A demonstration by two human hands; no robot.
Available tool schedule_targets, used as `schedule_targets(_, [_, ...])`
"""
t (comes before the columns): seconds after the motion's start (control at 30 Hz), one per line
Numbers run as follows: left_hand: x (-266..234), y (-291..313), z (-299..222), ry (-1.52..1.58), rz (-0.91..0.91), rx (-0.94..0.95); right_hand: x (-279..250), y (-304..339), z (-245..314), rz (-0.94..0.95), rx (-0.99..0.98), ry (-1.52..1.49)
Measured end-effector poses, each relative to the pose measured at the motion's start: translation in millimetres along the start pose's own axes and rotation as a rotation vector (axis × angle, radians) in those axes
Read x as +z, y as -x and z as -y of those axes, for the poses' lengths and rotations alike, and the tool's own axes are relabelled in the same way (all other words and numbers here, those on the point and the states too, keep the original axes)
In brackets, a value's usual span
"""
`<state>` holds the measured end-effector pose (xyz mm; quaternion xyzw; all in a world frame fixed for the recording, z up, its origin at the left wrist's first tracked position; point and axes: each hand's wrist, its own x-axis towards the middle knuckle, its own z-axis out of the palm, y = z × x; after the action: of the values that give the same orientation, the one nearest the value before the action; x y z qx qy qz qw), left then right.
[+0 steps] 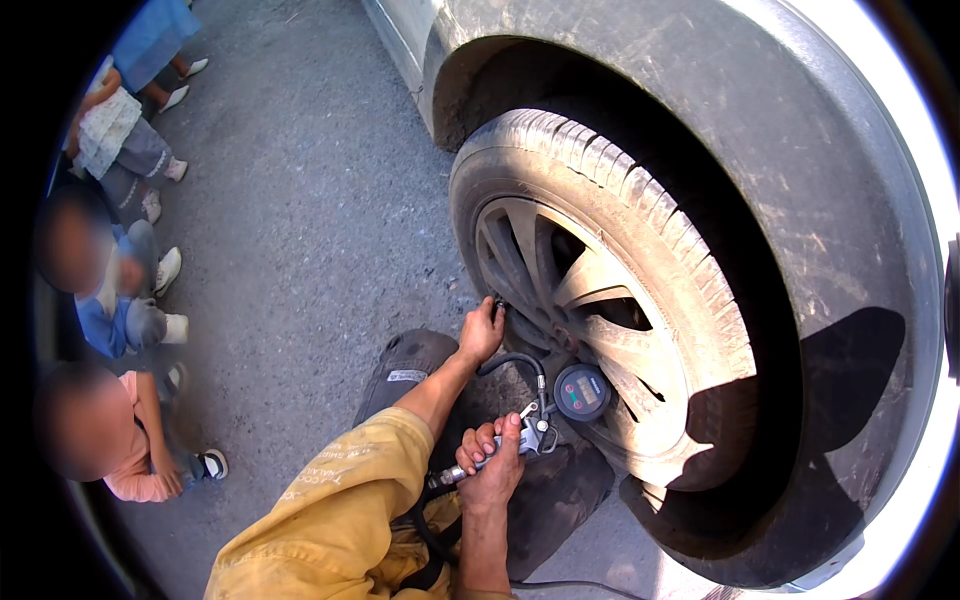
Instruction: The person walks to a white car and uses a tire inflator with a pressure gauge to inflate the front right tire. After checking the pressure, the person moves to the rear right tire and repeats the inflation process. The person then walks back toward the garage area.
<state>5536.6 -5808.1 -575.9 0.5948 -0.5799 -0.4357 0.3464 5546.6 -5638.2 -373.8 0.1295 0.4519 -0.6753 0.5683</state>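
Observation:
My left hand point(480, 332) reaches to the wheel rim point(535, 255), fingers pinched round the small dark chuck point(499, 304) of an air hose. Whether the chuck sits on the valve is hidden by my fingers. A short black hose point(510, 358) curves from there down to a silver tyre inflator point(530, 437). My right hand point(492, 465) is wrapped round the inflator's handle, thumb up along its lever. A round digital gauge point(582, 391), dark with a small screen, is attached to the inflator, in front of the lower spokes. The dusty tyre point(590, 175) stands upright under the car's wheel arch.
The dirty car fender point(760, 130) curves over the wheel on the right. My dark-trousered knee point(405, 365) is bent beside the wheel. A thin black air line point(580, 584) runs along the ground. Several people sit or stand at the left, their shoes point(168, 270) on the grey asphalt point(300, 200).

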Motion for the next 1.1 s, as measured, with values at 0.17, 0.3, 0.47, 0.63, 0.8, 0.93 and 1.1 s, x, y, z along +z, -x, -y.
schedule_targets(0.17, [-1.3, 1.5, 6.3, 0.001, -0.009, 0.005, 0.5, 1.9, -1.0, -0.001, 0.012, 0.002])
schedule_targets(0.3, [-1.6, -0.3, 0.3, -0.006, 0.011, -0.024, -3.9, -2.8, -1.8, 0.018, 0.010, -0.009])
schedule_targets(0.47, [0.0, 1.7, -8.1, 0.021, -0.009, -0.017, -5.5, -1.9, -0.5, 0.044, -0.001, -0.044])
schedule_targets(0.63, [-1.0, -1.2, 0.3, 0.024, 0.007, -0.029, -0.2, -1.7, -2.9, 0.013, -0.008, -0.009])
schedule_targets(0.8, [2.5, 1.3, -0.5, 0.028, -0.011, -0.026, -5.3, -2.3, -1.6, 0.032, 0.004, -0.015])
schedule_targets(0.93, [0.4, -4.3, 8.1, 0.008, 0.000, -0.007, 0.1, -2.1, -4.0, 0.005, 0.016, -0.016])
schedule_targets(1.1, [3.1, -0.4, 2.4, -0.006, -0.022, 0.017, -3.5, -1.9, -3.9, -0.003, 0.017, -0.026])
